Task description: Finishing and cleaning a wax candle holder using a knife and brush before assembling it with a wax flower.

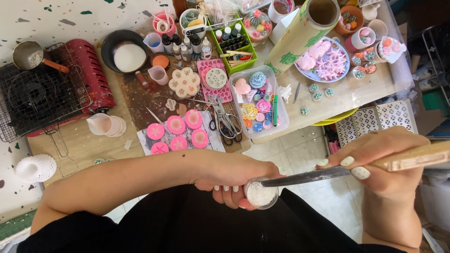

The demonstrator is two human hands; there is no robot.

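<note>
Low centre of frame, left hand (229, 175) fingers wrap a small cup (261, 194) of white stuff, held steady w/ right hand (384, 161) fingers clamping a knife (323, 174) whose blade lies across its rim

Five round pink moulds (177, 132), one pair of scissors (226, 122), one knife (323, 174), one clear cup (261, 195).

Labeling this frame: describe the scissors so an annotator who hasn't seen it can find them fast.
Start at the low wooden table, at its near edge. The scissors lie there between the sheet of round pink moulds on one side and the clear plastic tray of small coloured flowers on the other. They are the only metal blades with dark looped handles in that spot.
</note>
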